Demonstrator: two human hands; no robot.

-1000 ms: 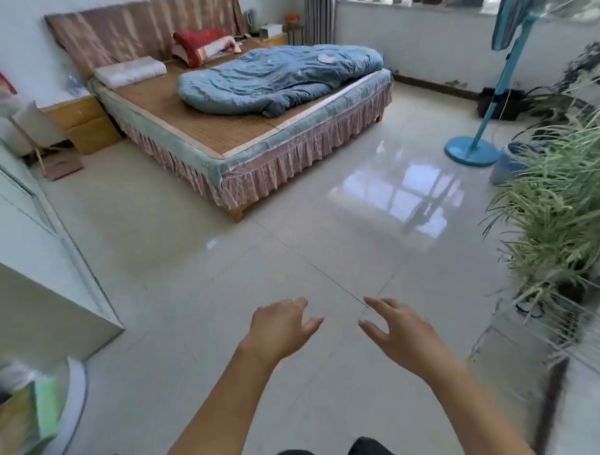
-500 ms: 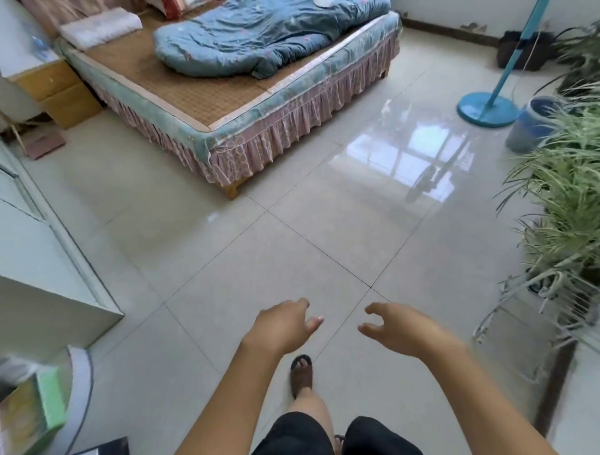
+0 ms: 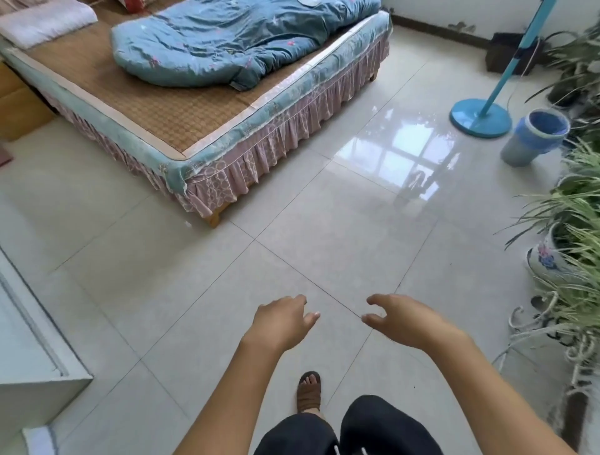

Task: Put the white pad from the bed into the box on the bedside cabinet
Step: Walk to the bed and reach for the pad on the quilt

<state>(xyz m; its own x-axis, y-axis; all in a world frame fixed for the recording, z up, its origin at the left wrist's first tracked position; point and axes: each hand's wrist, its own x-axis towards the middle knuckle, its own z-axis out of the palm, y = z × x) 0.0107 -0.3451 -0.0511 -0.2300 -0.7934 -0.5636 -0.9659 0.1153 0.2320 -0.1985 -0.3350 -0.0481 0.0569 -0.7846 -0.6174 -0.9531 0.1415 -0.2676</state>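
My left hand and my right hand are held out low over the tiled floor, fingers apart and loosely curled, both empty. The bed with a woven mat stands ahead to the upper left, well beyond my hands. A rumpled blue quilt lies on it. A sliver of the white pad shows on the quilt at the very top edge of the frame. The box is out of view. One wooden bedside cabinet shows at the left edge.
A white pillow lies at the bed's head. A blue fan stand and a lined bin are at right, with potted plants along the right side. A white cupboard is at left. My sandalled foot is below.
The view has tilted down and come closer to the bed, so the headboard and far cabinet have left the frame. My foot and knees have come into view. Both hands stay empty.
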